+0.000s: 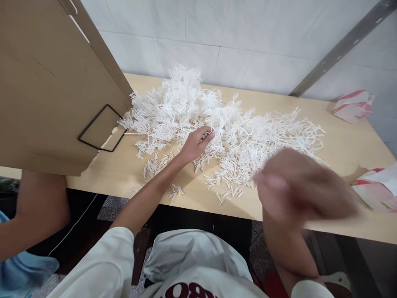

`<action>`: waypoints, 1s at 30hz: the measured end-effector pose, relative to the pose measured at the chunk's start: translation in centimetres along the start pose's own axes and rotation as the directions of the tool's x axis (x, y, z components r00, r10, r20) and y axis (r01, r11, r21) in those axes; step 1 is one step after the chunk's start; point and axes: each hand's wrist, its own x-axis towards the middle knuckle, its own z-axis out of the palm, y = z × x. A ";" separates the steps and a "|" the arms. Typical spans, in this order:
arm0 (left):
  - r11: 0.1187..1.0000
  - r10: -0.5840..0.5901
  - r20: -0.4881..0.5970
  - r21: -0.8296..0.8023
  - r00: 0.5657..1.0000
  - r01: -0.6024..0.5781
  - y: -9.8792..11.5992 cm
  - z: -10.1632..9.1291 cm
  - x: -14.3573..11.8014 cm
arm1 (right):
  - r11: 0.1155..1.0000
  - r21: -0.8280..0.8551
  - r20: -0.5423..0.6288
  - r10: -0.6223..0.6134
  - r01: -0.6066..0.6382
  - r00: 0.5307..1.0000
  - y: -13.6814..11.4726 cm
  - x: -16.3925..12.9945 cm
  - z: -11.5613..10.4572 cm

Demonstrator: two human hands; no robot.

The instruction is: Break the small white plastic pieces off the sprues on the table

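I see a heap of white plastic sprigs point(217, 124) on a pale wood-coloured worktop point(347, 145). The cardboard box point(46, 82) is plain brown with a black rectangle outline. Two paper bags point(353, 105) are white with red stripes. The wall tiles point(217, 33) are white.

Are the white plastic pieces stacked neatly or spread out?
Spread out: the white plastic pieces lie in a loose heap across the table.
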 end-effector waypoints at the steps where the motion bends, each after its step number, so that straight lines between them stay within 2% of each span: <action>1: 1.000 0.010 -0.006 -0.025 1.000 -0.010 0.0 0.0 0.1 | 0.998 0.029 -0.123 -0.048 0.052 0.991 0.4 2.2 1.1; 2: 0.999 0.019 -0.009 -0.042 1.000 -0.019 0.0 0.0 0.2 | 1.000 0.019 -0.031 0.002 -0.001 1.000 0.9 4.0 2.3; 3: 0.998 0.025 -0.012 -0.054 1.000 -0.026 0.0 0.1 0.2 | 0.993 -0.017 0.054 0.118 -0.117 0.992 1.7 5.2 3.3; 5: 0.997 0.031 -0.016 -0.065 0.999 -0.032 -0.2 0.3 0.3 | 0.944 -0.060 0.206 0.329 -0.324 0.921 3.7 5.6 5.1; 7: 0.997 0.030 -0.007 -0.066 1.000 -0.031 -0.4 0.6 0.2 | 0.883 -0.040 0.236 0.463 -0.468 0.854 5.5 4.3 6.1; 8: 0.998 0.029 0.001 -0.063 1.000 -0.029 -0.5 0.7 0.2 | 0.871 -0.033 0.239 0.483 -0.491 0.842 6.2 3.5 6.4; 12: 0.999 0.029 0.035 -0.023 0.999 -0.028 -0.6 0.8 0.0 | 0.878 -0.064 0.226 0.477 -0.475 0.849 7.4 1.7 6.4; 16: 0.982 0.122 0.076 0.135 0.990 -0.131 -0.5 0.9 -0.4 | 0.926 -0.160 0.308 0.376 -0.342 0.874 7.5 1.8 6.2; 19: 0.902 0.228 0.141 0.343 0.963 -0.264 -0.5 1.2 -0.7 | 0.925 -0.291 0.320 0.336 -0.245 0.886 7.4 1.8 6.4; 21: 0.846 0.270 0.166 0.429 0.948 -0.316 -0.6 1.5 -0.9 | 0.903 -0.367 0.301 0.342 -0.223 0.890 7.1 1.8 6.5; 23: 0.829 0.286 0.176 0.448 0.942 -0.335 -0.5 1.8 -1.1 | 0.892 -0.386 0.275 0.353 -0.233 0.894 6.9 1.7 6.6; 27: 0.835 0.311 0.188 0.414 0.932 -0.362 -0.1 2.2 -1.4 | 0.929 -0.288 0.196 0.295 -0.233 0.935 7.0 1.5 6.3; 30: 0.878 0.301 0.176 0.334 0.937 -0.345 0.1 2.2 -1.4 | 0.938 -0.219 0.178 0.311 -0.270 0.934 7.2 1.5 6.0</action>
